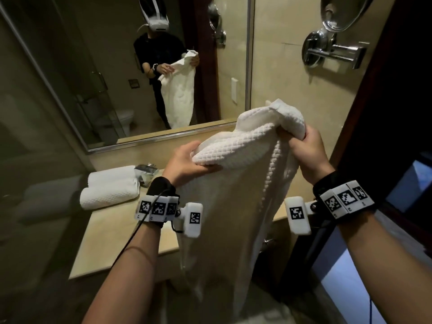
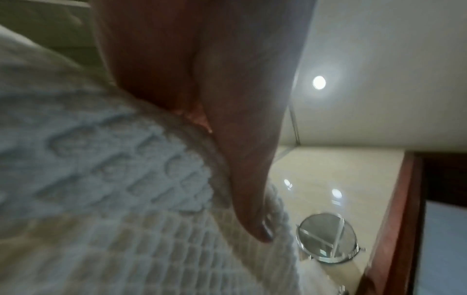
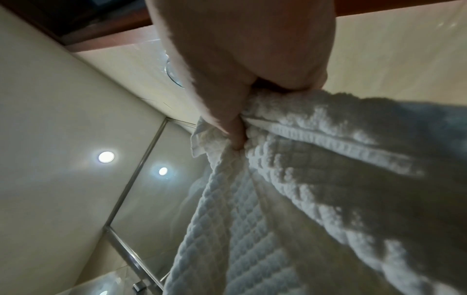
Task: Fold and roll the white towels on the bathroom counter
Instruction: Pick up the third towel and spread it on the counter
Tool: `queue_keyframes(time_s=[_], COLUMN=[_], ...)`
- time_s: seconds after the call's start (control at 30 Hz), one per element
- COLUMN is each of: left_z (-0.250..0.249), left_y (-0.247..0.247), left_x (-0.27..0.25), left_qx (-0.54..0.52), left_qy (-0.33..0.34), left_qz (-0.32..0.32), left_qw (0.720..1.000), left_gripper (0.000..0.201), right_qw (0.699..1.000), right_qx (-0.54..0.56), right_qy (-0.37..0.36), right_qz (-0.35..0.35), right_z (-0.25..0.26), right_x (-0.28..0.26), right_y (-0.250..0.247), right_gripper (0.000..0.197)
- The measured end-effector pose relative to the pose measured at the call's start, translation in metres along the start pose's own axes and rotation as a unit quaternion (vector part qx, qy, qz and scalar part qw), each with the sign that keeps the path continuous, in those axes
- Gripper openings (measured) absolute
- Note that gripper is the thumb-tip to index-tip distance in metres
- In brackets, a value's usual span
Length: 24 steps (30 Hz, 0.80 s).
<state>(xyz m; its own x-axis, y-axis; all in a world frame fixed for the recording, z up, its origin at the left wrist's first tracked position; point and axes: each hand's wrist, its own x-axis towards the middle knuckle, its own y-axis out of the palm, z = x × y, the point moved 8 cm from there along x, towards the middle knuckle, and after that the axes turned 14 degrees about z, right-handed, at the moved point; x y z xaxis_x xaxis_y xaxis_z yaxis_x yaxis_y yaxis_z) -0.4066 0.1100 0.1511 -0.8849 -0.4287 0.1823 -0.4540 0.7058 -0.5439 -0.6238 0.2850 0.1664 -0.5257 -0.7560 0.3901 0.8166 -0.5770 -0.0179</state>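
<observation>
A white waffle-weave towel (image 1: 229,206) hangs in the air in front of me, above the beige counter (image 1: 117,235). My left hand (image 1: 187,162) grips its upper left edge, thumb under the cloth. My right hand (image 1: 301,146) clutches a bunched upper corner at the right. The left wrist view shows the left hand (image 2: 227,139) lying against the towel (image 2: 113,199). In the right wrist view the right hand (image 3: 235,79) pinches gathered folds of the towel (image 3: 303,189). Two rolled white towels (image 1: 109,190) lie side by side on the counter at the left.
A large wall mirror (image 1: 117,66) stands behind the counter. A small foil packet (image 1: 146,173) sits next to the rolled towels. A chrome swivel mirror (image 1: 334,38) juts from the tiled wall at the upper right. A dark wooden frame (image 1: 374,113) borders the right side.
</observation>
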Motion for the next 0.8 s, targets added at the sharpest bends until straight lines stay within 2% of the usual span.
queue_keyframes(time_s=[0.13, 0.23, 0.3, 0.4, 0.5, 0.63, 0.8], left_z=[0.017, 0.027, 0.035, 0.046, 0.041, 0.038, 0.061], left_y=[-0.006, -0.009, -0.015, -0.033, -0.041, -0.049, -0.057], left_x=[-0.021, -0.032, -0.033, -0.027, -0.013, 0.006, 0.033], left_qx=[-0.019, -0.043, -0.049, -0.003, 0.036, -0.016, 0.039], left_qy=[-0.034, -0.032, -0.024, -0.039, -0.046, -0.034, -0.079], left_qz=[0.045, 0.053, 0.022, -0.066, -0.1, -0.147, -0.162], left_qw=[0.998, 0.997, 0.998, 0.997, 0.993, 0.988, 0.983], left_gripper=[0.036, 0.048, 0.045, 0.022, 0.023, 0.03, 0.03], right_qw=[0.998, 0.995, 0.994, 0.994, 0.993, 0.994, 0.992], right_qx=[0.018, 0.016, 0.021, 0.011, 0.015, -0.007, -0.004], right_qy=[0.062, 0.095, 0.102, 0.103, 0.115, 0.108, 0.125], right_qz=[0.016, 0.016, 0.021, 0.03, 0.019, 0.011, 0.013], right_z=[-0.029, -0.042, -0.045, -0.048, -0.058, -0.064, -0.077], right_x=[-0.015, -0.02, -0.018, -0.012, -0.004, 0.013, 0.038], right_y=[0.01, 0.015, 0.016, 0.017, 0.014, 0.003, -0.004], right_gripper=[0.022, 0.017, 0.013, 0.014, 0.021, 0.038, 0.045])
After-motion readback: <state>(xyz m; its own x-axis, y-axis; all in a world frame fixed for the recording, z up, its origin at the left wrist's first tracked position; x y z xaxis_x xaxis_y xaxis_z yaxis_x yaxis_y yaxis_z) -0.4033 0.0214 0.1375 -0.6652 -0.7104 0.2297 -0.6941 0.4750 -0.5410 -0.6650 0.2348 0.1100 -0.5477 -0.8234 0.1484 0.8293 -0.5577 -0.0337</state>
